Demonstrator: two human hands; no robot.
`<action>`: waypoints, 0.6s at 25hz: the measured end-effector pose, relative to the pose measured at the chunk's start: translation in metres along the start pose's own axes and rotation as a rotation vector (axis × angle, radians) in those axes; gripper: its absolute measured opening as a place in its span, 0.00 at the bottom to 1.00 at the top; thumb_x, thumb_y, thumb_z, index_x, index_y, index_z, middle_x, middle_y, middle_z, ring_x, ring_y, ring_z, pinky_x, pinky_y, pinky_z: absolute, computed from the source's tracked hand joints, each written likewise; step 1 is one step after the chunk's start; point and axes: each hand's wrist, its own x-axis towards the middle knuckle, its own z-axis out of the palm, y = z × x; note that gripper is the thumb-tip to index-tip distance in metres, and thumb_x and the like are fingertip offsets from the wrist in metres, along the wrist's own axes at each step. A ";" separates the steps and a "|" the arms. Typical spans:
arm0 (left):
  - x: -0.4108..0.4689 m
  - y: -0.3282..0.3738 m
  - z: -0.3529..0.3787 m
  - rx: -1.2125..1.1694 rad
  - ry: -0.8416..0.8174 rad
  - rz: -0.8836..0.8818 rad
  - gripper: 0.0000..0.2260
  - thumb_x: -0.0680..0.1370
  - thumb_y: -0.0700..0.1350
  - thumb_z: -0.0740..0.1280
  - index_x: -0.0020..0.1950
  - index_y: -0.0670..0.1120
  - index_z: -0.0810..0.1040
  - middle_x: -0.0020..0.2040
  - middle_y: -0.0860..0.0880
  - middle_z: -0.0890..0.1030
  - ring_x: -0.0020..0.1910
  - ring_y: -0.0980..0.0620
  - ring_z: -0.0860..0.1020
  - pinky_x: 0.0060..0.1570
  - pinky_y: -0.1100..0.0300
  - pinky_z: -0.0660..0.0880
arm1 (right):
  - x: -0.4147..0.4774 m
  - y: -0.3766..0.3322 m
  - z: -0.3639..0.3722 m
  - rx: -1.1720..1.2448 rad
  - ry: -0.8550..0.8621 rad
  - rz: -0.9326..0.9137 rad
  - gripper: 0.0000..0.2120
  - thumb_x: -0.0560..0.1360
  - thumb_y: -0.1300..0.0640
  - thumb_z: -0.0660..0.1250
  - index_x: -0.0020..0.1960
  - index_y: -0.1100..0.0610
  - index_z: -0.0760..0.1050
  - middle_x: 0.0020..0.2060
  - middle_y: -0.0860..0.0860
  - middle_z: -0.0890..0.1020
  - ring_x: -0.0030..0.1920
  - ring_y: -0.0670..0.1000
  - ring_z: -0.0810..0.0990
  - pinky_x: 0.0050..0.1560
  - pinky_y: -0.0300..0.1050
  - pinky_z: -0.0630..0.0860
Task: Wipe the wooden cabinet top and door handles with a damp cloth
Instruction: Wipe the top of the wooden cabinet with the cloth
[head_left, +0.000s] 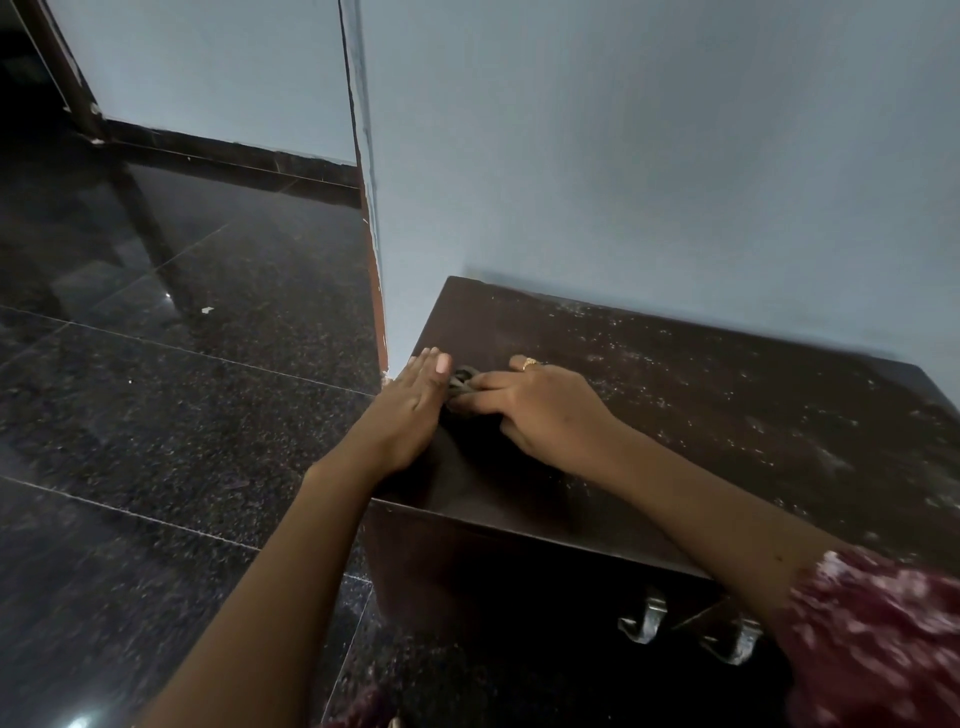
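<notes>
The dark wooden cabinet top (701, 415) is speckled with pale dust, thickest at the right and back. A small grey cloth (462, 382) lies bunched near the top's left edge. My right hand (540, 410), with a ring on one finger, presses down on the cloth and grips it. My left hand (415, 405) lies flat with straight fingers along the left edge, its fingertips touching the cloth. Two metal door handles (644, 621) (732, 644) hang on the cabinet front below the top, at the lower right.
A pale blue wall (649, 156) stands right behind the cabinet, and its corner meets the cabinet's left side. Glossy black granite floor (156, 415) spreads out to the left. A dark door frame (67, 62) rises at the far upper left.
</notes>
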 end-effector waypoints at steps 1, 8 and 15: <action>0.001 0.001 0.003 0.101 0.006 -0.008 0.26 0.80 0.56 0.40 0.77 0.48 0.47 0.79 0.51 0.48 0.77 0.57 0.44 0.75 0.56 0.37 | 0.011 0.006 0.000 -0.025 -0.022 0.037 0.24 0.77 0.60 0.58 0.67 0.38 0.67 0.68 0.40 0.72 0.65 0.57 0.71 0.56 0.51 0.74; 0.006 0.004 0.014 0.447 -0.072 0.001 0.28 0.80 0.58 0.40 0.77 0.49 0.43 0.79 0.53 0.43 0.77 0.57 0.39 0.74 0.54 0.34 | 0.096 0.066 0.008 0.011 -0.073 0.320 0.20 0.77 0.59 0.58 0.66 0.42 0.71 0.64 0.56 0.75 0.63 0.59 0.74 0.59 0.54 0.72; 0.007 0.000 0.016 0.583 -0.080 0.014 0.31 0.79 0.62 0.43 0.77 0.49 0.42 0.79 0.51 0.40 0.77 0.56 0.38 0.74 0.54 0.35 | 0.118 0.088 0.008 -0.034 -0.108 0.496 0.17 0.79 0.58 0.54 0.66 0.51 0.72 0.63 0.58 0.75 0.64 0.61 0.72 0.61 0.58 0.71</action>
